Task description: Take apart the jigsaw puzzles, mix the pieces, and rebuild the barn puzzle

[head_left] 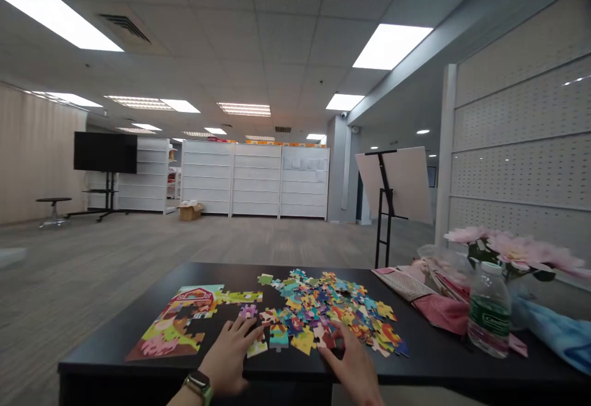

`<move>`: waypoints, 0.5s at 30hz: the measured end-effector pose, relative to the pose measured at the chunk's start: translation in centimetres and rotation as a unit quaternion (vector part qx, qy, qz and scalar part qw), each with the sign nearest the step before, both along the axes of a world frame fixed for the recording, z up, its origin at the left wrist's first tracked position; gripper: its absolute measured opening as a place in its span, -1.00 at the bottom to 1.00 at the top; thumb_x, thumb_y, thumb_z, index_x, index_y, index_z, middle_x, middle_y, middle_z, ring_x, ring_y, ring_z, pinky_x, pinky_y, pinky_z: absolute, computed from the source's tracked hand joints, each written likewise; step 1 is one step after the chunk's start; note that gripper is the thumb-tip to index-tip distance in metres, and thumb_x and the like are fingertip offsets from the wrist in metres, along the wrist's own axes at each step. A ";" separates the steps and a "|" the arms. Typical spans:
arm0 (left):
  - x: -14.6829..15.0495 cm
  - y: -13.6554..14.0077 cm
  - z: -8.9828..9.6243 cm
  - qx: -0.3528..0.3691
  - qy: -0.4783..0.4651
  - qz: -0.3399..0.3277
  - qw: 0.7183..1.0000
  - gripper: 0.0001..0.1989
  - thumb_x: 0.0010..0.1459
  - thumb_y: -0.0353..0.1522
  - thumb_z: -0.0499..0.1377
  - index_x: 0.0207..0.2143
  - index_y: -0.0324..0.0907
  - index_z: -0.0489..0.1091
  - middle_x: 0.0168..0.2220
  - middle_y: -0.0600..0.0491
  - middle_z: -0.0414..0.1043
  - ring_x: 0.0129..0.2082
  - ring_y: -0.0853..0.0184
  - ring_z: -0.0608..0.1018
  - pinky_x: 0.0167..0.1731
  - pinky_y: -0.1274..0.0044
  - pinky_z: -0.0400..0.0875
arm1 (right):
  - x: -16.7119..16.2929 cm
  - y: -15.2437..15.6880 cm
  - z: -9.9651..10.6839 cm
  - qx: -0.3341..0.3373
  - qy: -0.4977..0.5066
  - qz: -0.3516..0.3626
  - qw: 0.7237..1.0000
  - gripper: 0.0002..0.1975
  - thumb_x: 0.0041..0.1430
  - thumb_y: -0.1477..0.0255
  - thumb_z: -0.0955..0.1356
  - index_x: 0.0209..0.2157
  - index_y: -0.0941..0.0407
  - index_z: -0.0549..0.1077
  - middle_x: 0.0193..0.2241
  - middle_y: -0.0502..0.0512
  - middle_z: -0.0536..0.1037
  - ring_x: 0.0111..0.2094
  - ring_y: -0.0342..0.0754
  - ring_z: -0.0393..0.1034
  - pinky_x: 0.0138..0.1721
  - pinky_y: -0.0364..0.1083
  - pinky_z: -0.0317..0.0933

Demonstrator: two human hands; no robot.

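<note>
A partly joined jigsaw puzzle (173, 326) with a red barn and green ground lies flat at the left of the black table. To its right spreads a heap of loose, many-coloured puzzle pieces (323, 301). My left hand (231, 354) rests low with fingers stretched out, between the joined part and the heap. Just beyond its fingertips lies a purple puzzle piece (248, 311). At the heap's near edge, my right hand (351, 363) has thumb and index finger curled around a reddish-pink puzzle piece (327, 337). Its other fingers are partly hidden.
A water bottle (490, 310) stands at the table's right, beside pink cloth (438, 310), blue fabric (558, 329) and pink flowers (512, 247). Beyond the table are an easel with a board (397, 184), white shelves (256, 178), a cardboard box (190, 211) and a screen on a stand (105, 152).
</note>
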State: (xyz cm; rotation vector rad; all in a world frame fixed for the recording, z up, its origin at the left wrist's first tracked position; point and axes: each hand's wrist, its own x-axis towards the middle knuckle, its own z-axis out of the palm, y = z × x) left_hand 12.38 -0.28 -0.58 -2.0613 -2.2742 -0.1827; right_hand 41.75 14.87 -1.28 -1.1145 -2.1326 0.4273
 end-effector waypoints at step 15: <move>2.5 -0.4 3.3 -0.093 -0.010 0.070 0.993 0.20 -0.37 -0.38 0.28 0.42 0.06 -0.03 0.45 0.04 -0.03 0.40 -0.06 0.07 0.34 0.16 -0.02 | 3.2 4.2 -3.2 0.179 -0.005 -0.001 0.984 -0.67 0.31 0.22 0.28 -0.06 0.03 0.59 -0.05 0.18 0.63 0.02 0.16 0.50 0.08 0.11 0.37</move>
